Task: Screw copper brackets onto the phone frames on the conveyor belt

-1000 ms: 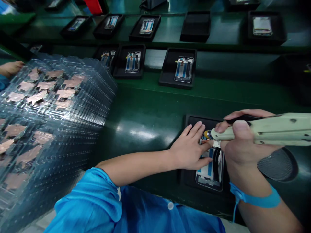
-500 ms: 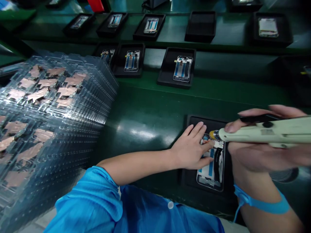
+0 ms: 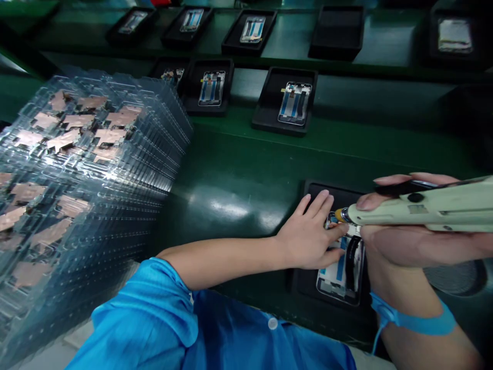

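Observation:
My right hand (image 3: 404, 244) is wrapped round a pale green electric screwdriver (image 3: 442, 208), held nearly level. Its yellow tip points left and meets the upper part of an opened phone (image 3: 341, 285). That phone lies in a black tray (image 3: 302, 288) and shows blue strips and a black ribbon cable. Across the phone's upper left side rests my left hand (image 3: 310, 234), its fingers stretched out and spread. The fingers and the screwdriver hide some of the phone's upper end. A blue wrist strap (image 3: 416, 318) with a cord circles my right wrist.
At left stands a tall stack of clear plastic trays (image 3: 154, 133) holding copper-coloured boards (image 3: 63, 140). Beyond the green bench (image 3: 227, 169), black trays (image 3: 265, 121) with opened phones line up, and one black tray (image 3: 337, 33) shows no phone. A round grey object (image 3: 458, 277) sits under my right forearm.
The view has shifted a little, so the trays at the back sit higher in it. Both hands stay at the phone, with the screwdriver tip still at its upper part.

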A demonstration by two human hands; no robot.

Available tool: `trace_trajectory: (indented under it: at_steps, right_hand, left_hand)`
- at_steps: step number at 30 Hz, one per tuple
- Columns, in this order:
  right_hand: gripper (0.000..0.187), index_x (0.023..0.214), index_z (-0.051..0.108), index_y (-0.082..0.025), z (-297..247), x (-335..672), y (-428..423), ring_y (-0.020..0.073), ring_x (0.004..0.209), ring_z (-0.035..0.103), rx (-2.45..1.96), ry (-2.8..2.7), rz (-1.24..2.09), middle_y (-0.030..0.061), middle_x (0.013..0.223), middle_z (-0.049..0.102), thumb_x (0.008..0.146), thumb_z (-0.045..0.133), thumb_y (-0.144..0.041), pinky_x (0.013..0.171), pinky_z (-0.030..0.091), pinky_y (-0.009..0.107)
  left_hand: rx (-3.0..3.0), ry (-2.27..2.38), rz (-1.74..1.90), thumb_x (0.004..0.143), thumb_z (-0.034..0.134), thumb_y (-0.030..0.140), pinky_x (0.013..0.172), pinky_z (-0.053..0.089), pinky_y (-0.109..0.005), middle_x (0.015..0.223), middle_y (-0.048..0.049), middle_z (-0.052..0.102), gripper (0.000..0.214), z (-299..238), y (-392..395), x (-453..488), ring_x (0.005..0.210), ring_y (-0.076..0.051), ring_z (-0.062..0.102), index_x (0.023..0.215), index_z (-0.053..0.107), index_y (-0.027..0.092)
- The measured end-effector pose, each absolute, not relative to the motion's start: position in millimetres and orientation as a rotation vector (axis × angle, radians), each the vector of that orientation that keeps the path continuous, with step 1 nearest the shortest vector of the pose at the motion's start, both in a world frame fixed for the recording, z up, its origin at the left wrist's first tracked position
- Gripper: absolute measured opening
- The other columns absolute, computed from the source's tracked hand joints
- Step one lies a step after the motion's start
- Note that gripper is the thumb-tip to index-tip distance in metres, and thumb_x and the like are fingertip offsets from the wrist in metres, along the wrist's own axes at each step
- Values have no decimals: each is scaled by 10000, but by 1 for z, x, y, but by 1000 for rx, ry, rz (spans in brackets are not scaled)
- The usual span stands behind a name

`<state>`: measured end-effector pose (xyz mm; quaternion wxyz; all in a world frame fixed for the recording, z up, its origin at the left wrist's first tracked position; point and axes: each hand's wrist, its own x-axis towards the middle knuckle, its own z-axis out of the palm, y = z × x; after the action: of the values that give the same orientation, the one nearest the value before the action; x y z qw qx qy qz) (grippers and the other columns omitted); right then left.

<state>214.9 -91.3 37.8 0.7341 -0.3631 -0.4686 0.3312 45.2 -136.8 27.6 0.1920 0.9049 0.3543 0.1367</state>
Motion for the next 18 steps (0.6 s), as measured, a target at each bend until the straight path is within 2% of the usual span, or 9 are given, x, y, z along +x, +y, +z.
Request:
trace_trajectory:
  at_steps: [3,10,14,18]
  right_hand:
    - [913,1006,753,-217,36,217,-90,280,550,616,-794,-1012,693,80,887,581,672,489,-1024,309,446,407]
    - [879,907,729,-211,38,213,-87,228,519,599,-801,-1039,694,60,863,579,665,503,-1026,325,459,381]
    - [896,943,743,-217,37,211,-86,226,503,588,-793,-1030,650,60,834,577,689,465,-1029,311,433,371]
    - [889,892,747,-222,39,209,-87,225,545,613,-841,-1022,635,56,858,576,658,484,-1038,341,459,379]
  left_hand:
    - [2548,1002,378,954,618,470,1246,143,-612,1646,-164,321,565,28,-137,46,1585,-421,75,1470,580,243]
    - [2558,1002,369,958,618,472,1249,142,-595,1639,-172,337,552,31,-136,45,1579,-420,114,1459,594,242]
    - [2561,1006,366,955,623,464,1247,148,-601,1631,-165,353,563,32,-136,45,1578,-420,125,1470,584,240]
    - [2558,1008,361,956,619,463,1246,148,-607,1635,-151,353,556,32,-137,45,1577,-413,130,1465,587,241]
